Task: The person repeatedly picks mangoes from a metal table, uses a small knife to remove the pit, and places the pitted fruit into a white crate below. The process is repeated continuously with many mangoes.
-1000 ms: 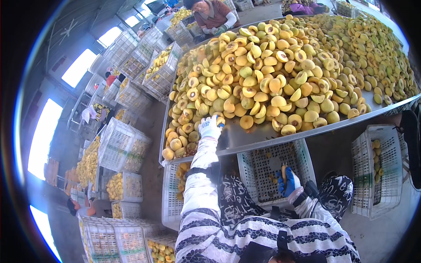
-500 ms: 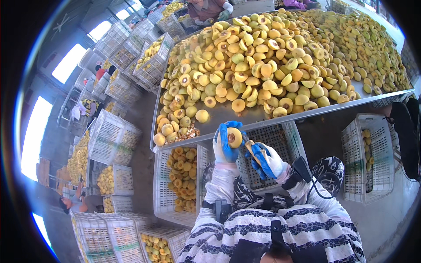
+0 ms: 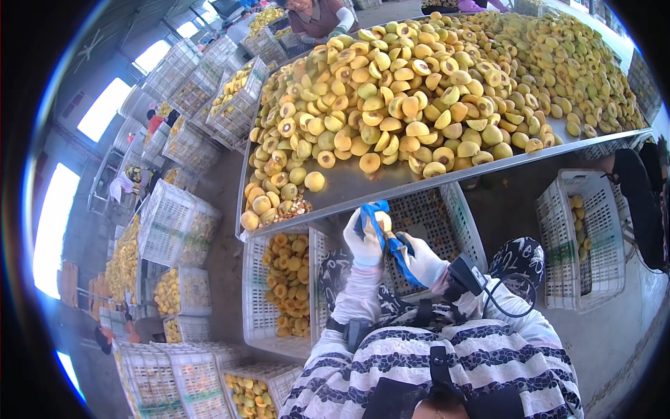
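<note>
Insp. of hands, approx. centre of work posn.: my L hand (image 3: 363, 241), in a white glove w/ blue palm, is curled around one yellow peach half (image 3: 383, 221), held just beyond the near rim of the metal table, on my side. My R hand (image 3: 423, 264), same glove type, is closed on a tan-handled tool (image 3: 389, 235), mostly hidden by fingers; tool end meets or nearly meets the fruit, can't tell exactly. Hands are close tog., R slightly nearer my body. Black device (image 3: 468, 273) w/ cable strapped at R wrist. Below both hands: plastic crate (image 3: 467, 222), perforated, dark base. Directly ahead of hands: metal table (image 3: 342, 184), bare strip along near edge, then large heap of peach halves (image 3: 419, 105), extending well to R. Ahead-L of L hand: small pile of brown/whitish fragments (image 3: 296, 207) near table corner, fruit beside it. L of and below L hand: white crate (image 3: 254, 307) w/ peach halves inside. Well R of R hand: another crate (image 3: 562, 269), some fruit in it. Far ahead-L, across table: co-worker (image 3: 322, 22), brown top, gloved.
</note>
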Available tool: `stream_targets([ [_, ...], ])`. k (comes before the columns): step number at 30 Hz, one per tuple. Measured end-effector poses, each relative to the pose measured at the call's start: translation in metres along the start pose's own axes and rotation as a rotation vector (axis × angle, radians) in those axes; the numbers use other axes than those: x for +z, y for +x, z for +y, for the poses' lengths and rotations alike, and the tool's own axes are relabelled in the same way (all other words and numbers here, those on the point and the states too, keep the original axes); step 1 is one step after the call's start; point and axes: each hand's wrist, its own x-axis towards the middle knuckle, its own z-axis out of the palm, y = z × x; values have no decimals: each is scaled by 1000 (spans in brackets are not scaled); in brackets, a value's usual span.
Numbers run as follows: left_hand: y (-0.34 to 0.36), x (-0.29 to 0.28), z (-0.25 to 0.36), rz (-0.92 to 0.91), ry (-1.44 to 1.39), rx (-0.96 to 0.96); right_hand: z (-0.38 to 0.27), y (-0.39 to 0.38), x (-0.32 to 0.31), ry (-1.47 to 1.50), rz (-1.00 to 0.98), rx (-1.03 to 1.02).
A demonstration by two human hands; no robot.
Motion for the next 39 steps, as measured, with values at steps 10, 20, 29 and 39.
stream_targets([
  [10, 2, 3, -3, -57, -62, -525, 16, -11, -15, 883, -451, 423],
  [20, -7, -12, -28, 74, -165, -781, 90, -10, -26, 1745, -583, 508],
  [29, 21, -86, 2, 231, 214, -655, 114, 15, -29, 495, 123, 531],
  [39, -14, -38, -45, -14, -45, -458, 19, 43, 4, 496, 104, 433],
])
